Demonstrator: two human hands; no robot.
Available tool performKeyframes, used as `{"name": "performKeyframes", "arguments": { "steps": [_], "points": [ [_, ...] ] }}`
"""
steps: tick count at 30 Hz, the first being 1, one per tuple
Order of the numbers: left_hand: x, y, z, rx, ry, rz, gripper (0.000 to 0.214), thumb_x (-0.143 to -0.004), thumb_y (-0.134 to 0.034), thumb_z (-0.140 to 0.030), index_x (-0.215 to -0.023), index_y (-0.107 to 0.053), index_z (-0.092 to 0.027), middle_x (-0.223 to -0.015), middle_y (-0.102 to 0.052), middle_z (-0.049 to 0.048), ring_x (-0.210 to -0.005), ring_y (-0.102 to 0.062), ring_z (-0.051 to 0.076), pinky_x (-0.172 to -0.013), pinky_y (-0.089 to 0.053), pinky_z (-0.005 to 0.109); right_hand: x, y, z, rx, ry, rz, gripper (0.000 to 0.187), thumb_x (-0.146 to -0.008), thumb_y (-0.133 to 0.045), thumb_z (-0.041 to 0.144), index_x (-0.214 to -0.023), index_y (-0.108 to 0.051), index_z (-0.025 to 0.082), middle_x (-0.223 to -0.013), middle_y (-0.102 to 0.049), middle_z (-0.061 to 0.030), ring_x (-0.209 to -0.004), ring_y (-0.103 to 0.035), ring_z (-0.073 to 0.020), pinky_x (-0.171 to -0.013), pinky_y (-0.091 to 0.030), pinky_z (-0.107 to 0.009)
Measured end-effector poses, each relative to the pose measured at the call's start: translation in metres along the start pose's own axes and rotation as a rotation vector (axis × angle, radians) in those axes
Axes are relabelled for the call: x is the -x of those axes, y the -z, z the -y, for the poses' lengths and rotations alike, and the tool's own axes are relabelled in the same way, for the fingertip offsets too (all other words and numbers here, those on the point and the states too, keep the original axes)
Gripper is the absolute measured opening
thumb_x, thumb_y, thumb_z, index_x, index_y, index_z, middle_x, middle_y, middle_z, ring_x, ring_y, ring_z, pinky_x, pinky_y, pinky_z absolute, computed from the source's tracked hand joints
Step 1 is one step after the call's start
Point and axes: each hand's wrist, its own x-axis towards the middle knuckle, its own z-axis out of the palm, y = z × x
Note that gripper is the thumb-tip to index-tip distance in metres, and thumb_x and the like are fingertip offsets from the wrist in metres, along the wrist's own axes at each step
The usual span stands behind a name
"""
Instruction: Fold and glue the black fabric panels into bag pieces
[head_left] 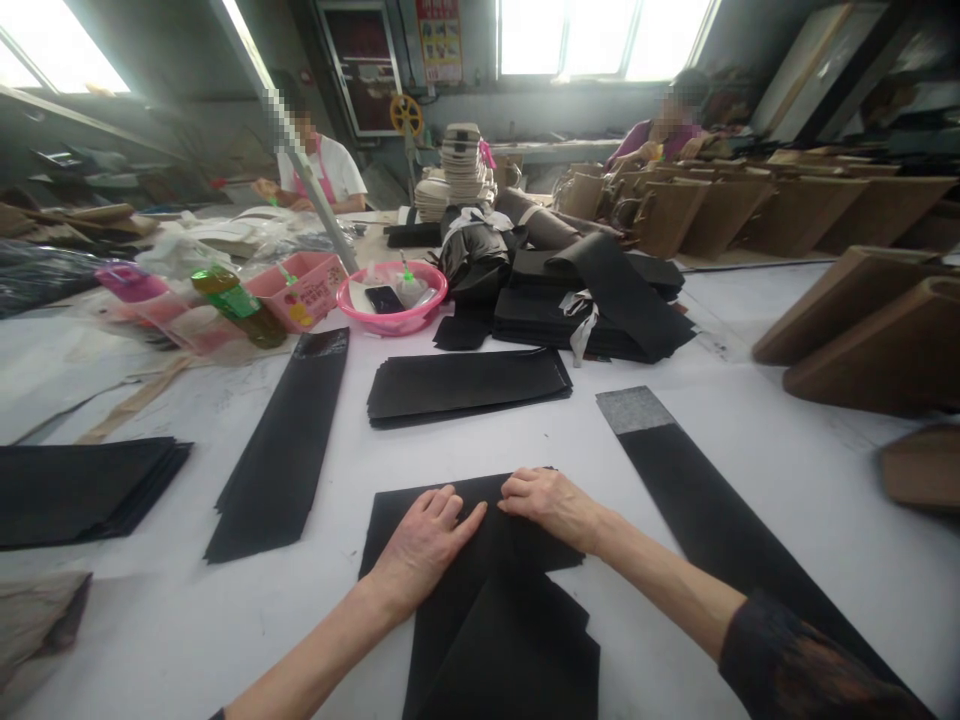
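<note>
In front of me lies a black sheet of material point(517, 620), with a flap folded across its lower part and a notched right side. My left hand point(431, 540) is closed on it near its far edge, fingers curled and thumb pointing right. Close beside it, my right hand point(551, 505) pinches the same far edge with bent fingers. What lies beneath the fingertips is hidden. Beyond my hands is a stack of black strips point(469, 388). A long black strip point(720, 510) with a grey end runs past my right forearm.
More black strips point(281, 450) and a black stack point(82, 490) lie left. Farther back are a pink basin point(394, 322) holding a phone, a green-labelled bottle point(240, 305) and a black pile point(570, 310). Brown panels point(877, 340) stand right. Two people sit across the table.
</note>
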Motion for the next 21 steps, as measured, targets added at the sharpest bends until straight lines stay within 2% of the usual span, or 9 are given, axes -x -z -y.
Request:
{"name": "performKeyframes", "arguments": {
  "steps": [5, 9, 13, 17, 21],
  "points": [
    [0.000, 0.002, -0.001, -0.022, 0.004, -0.009, 0.051, -0.091, -0.042, -0.006, -0.139, -0.038, -0.023, -0.109, -0.056, 0.0108, -0.114, -0.052, 0.028, -0.096, -0.045, 0.045, 0.010, 0.003, -0.007, -0.060, -0.025, -0.015, 0.016, -0.095, -0.049, 0.020, -0.096, -0.065, 0.022, -0.104, -0.065, -0.0003, -0.097, -0.057, -0.0125, -0.083, -0.047, -0.025],
    [0.001, 0.004, -0.001, -0.031, 0.000, -0.010, 0.053, -0.090, -0.045, -0.006, -0.139, -0.037, -0.023, -0.109, -0.055, 0.0105, -0.112, -0.052, 0.028, -0.096, -0.045, 0.044, 0.018, 0.006, -0.001, -0.079, -0.149, -0.095, 0.016, -0.095, -0.051, 0.024, -0.099, -0.065, 0.021, -0.108, -0.065, -0.0023, -0.099, -0.059, -0.0131, -0.083, -0.048, -0.024],
    [0.001, 0.004, 0.000, -0.023, 0.002, -0.019, 0.050, -0.090, -0.047, -0.009, -0.138, -0.039, -0.023, -0.109, -0.054, 0.0106, -0.111, -0.052, 0.029, -0.096, -0.045, 0.045, 0.011, -0.004, 0.017, -0.069, -0.178, -0.128, 0.020, -0.090, -0.059, 0.027, -0.110, -0.062, 0.024, -0.109, -0.065, -0.0018, -0.102, -0.057, -0.0155, -0.086, -0.048, -0.028],
    [0.003, 0.003, -0.001, -0.009, 0.017, -0.023, 0.049, -0.091, -0.048, -0.010, -0.137, -0.039, -0.023, -0.109, -0.054, 0.0103, -0.111, -0.051, 0.028, -0.097, -0.045, 0.045, 0.001, -0.017, 0.026, -0.045, -0.169, -0.122, 0.019, -0.090, -0.060, 0.023, -0.108, -0.063, 0.025, -0.107, -0.065, -0.0006, -0.101, -0.057, -0.0166, -0.084, -0.047, -0.031],
    [0.003, 0.003, 0.000, -0.010, 0.027, -0.030, 0.048, -0.091, -0.047, -0.011, -0.137, -0.040, -0.024, -0.110, -0.054, 0.0094, -0.113, -0.051, 0.027, -0.098, -0.043, 0.044, 0.000, -0.021, 0.027, -0.035, -0.188, -0.136, 0.017, -0.090, -0.059, 0.020, -0.106, -0.064, 0.024, -0.111, -0.064, -0.0006, -0.105, -0.055, -0.0175, -0.086, -0.047, -0.033]
  ]
}}
